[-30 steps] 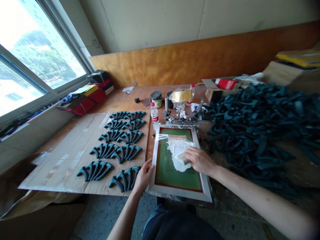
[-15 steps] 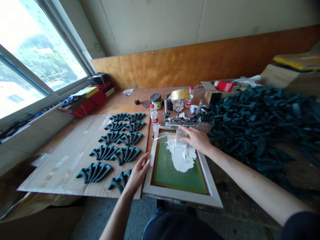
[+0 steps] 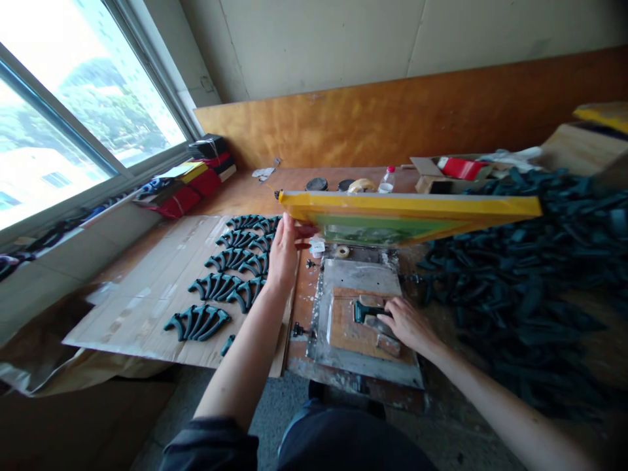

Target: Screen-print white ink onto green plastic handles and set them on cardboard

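My left hand (image 3: 283, 252) grips the left edge of a hinged printing screen frame (image 3: 407, 209) and holds it tilted up, its yellow-taped underside and green mesh toward me. Below it lies a grey metal base plate (image 3: 363, 275) with a brown wooden jig (image 3: 348, 330). A dark teal plastic piece (image 3: 367, 312) sits in the jig. My right hand (image 3: 406, 325) rests on that piece, fingers curled around its right end. Whether the piece is lifted off the jig I cannot tell.
Rows of teal pieces (image 3: 230, 268) lie on flattened cardboard (image 3: 147, 288) at the left. A big heap of the same pieces (image 3: 530, 261) fills the right. Jars, a bottle (image 3: 387, 178) and a red box (image 3: 461, 168) stand behind the frame. A window (image 3: 63, 111) is at the left.
The screen frame, flat a second ago, has been swung up by my left hand. My right hand left the white ink on the mesh and dropped onto the teal piece in the jig.
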A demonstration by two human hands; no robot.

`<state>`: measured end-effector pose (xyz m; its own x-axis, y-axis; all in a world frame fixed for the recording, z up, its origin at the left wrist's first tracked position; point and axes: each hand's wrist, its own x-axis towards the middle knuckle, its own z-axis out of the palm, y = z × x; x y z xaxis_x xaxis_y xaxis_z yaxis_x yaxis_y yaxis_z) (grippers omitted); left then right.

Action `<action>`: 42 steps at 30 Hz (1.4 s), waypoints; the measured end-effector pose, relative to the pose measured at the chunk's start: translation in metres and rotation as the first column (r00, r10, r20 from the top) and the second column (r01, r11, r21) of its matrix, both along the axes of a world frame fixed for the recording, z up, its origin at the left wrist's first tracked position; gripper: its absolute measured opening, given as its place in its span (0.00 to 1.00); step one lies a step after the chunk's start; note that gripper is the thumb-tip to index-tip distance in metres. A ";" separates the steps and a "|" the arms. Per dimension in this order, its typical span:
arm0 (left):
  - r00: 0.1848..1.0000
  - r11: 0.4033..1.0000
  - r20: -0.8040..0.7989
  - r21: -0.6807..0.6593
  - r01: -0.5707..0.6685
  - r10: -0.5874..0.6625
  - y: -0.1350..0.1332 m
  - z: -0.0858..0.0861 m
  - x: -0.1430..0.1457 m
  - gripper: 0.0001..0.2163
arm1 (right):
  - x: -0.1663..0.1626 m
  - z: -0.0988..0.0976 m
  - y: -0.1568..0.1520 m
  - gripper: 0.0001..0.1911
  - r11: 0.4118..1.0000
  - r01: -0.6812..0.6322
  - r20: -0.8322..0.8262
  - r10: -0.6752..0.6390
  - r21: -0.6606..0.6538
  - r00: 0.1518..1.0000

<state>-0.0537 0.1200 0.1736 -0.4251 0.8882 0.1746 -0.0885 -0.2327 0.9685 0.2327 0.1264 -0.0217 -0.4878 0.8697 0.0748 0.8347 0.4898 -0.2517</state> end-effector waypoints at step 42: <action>0.838 0.222 -0.429 -0.901 -0.372 -0.337 -0.187 -0.225 -0.197 0.22 | -0.272 -0.085 -0.143 0.48 0.552 -0.297 -0.420 -0.107 -0.779 0.901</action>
